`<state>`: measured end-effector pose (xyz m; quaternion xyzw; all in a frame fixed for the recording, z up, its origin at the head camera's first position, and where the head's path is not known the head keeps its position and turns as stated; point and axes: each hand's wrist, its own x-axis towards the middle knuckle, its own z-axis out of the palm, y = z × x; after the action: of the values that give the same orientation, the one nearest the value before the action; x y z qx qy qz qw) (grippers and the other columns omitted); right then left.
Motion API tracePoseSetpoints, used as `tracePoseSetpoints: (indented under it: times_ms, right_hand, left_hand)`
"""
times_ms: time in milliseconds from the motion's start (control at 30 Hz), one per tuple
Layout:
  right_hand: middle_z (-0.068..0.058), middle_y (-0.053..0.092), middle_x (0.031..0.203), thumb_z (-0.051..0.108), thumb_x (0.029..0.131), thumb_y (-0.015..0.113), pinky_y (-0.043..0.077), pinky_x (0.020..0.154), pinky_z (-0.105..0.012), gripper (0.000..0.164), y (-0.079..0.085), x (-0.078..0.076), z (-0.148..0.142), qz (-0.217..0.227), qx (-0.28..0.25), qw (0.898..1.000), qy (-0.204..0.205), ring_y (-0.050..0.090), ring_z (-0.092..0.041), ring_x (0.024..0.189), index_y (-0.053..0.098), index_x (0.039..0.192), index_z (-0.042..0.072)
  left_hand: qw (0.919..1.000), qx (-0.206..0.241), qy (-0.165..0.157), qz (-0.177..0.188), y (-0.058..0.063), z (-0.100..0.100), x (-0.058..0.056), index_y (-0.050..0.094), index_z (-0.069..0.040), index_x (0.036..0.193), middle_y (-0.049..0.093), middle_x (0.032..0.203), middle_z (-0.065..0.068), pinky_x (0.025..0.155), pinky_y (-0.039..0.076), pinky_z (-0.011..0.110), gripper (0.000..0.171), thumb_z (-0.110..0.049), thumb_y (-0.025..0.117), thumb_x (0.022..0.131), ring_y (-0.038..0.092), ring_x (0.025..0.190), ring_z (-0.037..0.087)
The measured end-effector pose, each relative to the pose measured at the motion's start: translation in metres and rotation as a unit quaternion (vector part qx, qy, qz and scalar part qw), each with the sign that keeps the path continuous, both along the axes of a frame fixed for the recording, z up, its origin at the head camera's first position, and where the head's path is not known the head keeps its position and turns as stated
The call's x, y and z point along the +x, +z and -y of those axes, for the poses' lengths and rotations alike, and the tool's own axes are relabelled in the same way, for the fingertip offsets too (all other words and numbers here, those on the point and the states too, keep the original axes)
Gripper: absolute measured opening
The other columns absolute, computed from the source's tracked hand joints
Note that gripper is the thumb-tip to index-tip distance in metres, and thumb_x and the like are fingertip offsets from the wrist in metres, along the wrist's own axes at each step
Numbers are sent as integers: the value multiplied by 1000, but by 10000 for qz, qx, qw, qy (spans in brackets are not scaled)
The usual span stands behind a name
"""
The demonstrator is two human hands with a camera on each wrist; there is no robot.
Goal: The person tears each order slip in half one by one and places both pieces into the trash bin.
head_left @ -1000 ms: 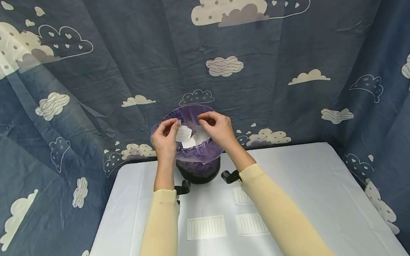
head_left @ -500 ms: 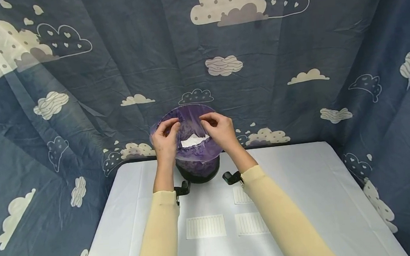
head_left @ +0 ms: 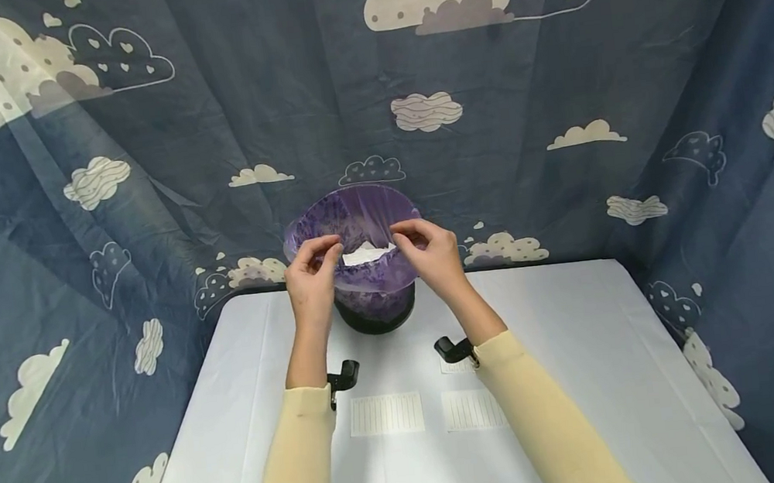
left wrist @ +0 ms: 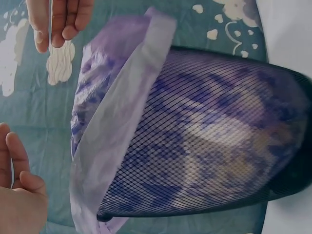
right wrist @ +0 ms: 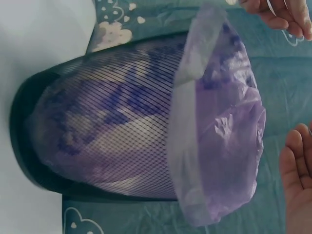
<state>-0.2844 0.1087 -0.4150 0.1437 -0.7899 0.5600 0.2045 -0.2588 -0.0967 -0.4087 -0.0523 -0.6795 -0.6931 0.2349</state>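
A black mesh wastebasket point(head_left: 375, 323) lined with a purple plastic bag point(head_left: 383, 275) stands at the table's back edge. White paper pieces point(head_left: 366, 254) show inside the bag. My left hand point(head_left: 310, 280) is at the near left of the bag's mouth, my right hand point(head_left: 432, 256) at the near right. Both have relaxed, bent fingers with nothing between them. In the left wrist view, the left hand point(left wrist: 22, 195) is apart from the bag's folded rim point(left wrist: 117, 126). The right wrist view likewise shows the right hand point(right wrist: 298, 178) off the bag.
Lined paper slips lie on the white table point(head_left: 565, 349): one on the left point(head_left: 386, 414), one on the right point(head_left: 472, 410), and another slip point(head_left: 455, 365) partly behind the right wrist's camera point(head_left: 452, 348). A blue cloud-print curtain point(head_left: 507, 183) rises behind.
A second ago both hands held torn paper pieces over the basket. The pieces have dropped into the bag, and the hands have since moved slightly apart and back toward me.
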Motion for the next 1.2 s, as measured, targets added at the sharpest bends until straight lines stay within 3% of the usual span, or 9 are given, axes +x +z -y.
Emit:
tracePoseSetpoints:
  times_ms: [133, 300, 400, 567, 867, 1033, 1200]
  right_hand:
    - [-11, 80, 109, 11, 101, 73, 55, 83, -21, 15, -6, 15, -8, -222, 116, 9997, -11, 74, -25, 94, 79, 114, 7]
    - [-10, 80, 105, 7, 99, 73, 57, 84, -22, 15, -25, 37, -17, -353, 231, 9991, 37, 74, -23, 92, 79, 113, 6]
    - [-9, 79, 105, 8, 99, 74, 58, 86, -24, 15, -40, 50, -19, -261, 302, 9992, 75, 73, -21, 93, 79, 113, 5]
    - [-7, 79, 105, 9, 99, 75, 58, 86, -23, 15, -62, 67, -18, -27, 342, 9994, 70, 72, -17, 94, 79, 113, 7]
    - [-6, 80, 101, 6, 96, 77, 61, 83, -29, 15, -94, 91, -8, 204, 255, 9994, 130, 74, -20, 90, 79, 111, 7]
    - [-1, 79, 101, 9, 97, 77, 60, 83, -26, 15, -116, 101, -3, 567, 320, 9978, 100, 73, -14, 89, 79, 111, 11]
    - [1, 79, 100, 10, 96, 78, 62, 83, -31, 15, -139, 111, 3, 896, 451, 9948, 157, 72, -11, 88, 79, 111, 12]
  left_hand:
    - [9998, -210, -23, -46, -9, -2, 17, 79, -3, 110, 72, 101, -10, 78, 44, 17, 17, -11, 79, 95, 63, 95, 9]
    - [9985, -554, -17, 16, -31, -5, 35, 80, -4, 107, 74, 101, 4, 75, 40, 19, 15, -6, 81, 93, 62, 91, 7]
    - [9973, -722, -51, 145, -48, -4, 46, 80, -3, 108, 75, 103, 10, 76, 40, 19, 17, -11, 82, 92, 62, 91, 6]
    - [9944, -1012, 7, 292, -72, -1, 62, 80, -3, 109, 76, 103, 7, 76, 39, 21, 26, -22, 83, 91, 63, 91, 5]
    - [9883, -1492, -6, 320, -106, 1, 79, 81, -18, 106, 78, 102, 1, 78, 46, 39, 19, -21, 85, 88, 65, 89, 9]
    - [9864, -1531, -3, 591, -124, 2, 85, 81, -17, 106, 79, 103, 1, 79, 46, 35, 20, -14, 87, 87, 65, 88, 8]
    - [9815, -1695, -3, 886, -144, 3, 89, 81, -13, 107, 79, 105, 0, 79, 46, 32, 22, -11, 87, 86, 67, 88, 7]
